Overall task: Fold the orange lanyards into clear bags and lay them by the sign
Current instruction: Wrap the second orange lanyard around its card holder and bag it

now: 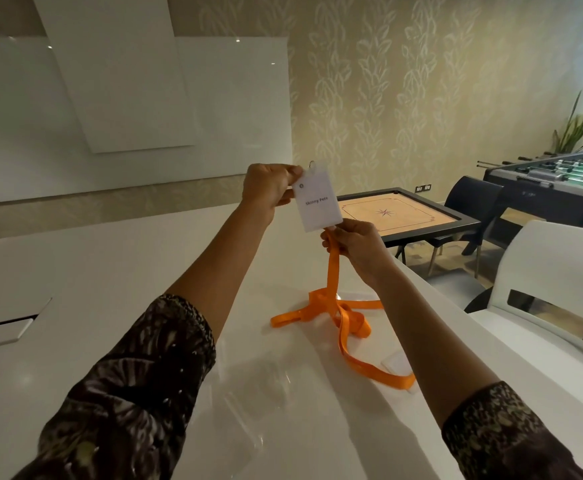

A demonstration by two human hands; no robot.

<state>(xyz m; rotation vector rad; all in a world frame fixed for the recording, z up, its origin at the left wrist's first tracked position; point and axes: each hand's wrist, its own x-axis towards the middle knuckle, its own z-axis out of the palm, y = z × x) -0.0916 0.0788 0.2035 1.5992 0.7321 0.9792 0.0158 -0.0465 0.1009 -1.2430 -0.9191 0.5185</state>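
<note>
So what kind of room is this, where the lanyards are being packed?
Probably a recreation or break room, perhaps in an office: a carrom board and a foosball table stand beyond the white table, with glass boards on the wall.

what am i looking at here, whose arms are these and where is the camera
There is no machine here. The one picture comes from a camera worn on a person's head, looking forward and down, so the arms are the wearer's own. The left hand pinches the top corner of a white name card in a clear sleeve. The right hand grips the orange ribbon lanyard just below the card; the rest of it trails down and lies in loose loops on the glossy white table. Flat clear plastic bags appear to lie nearer the person, but they are hard to make out.
</note>
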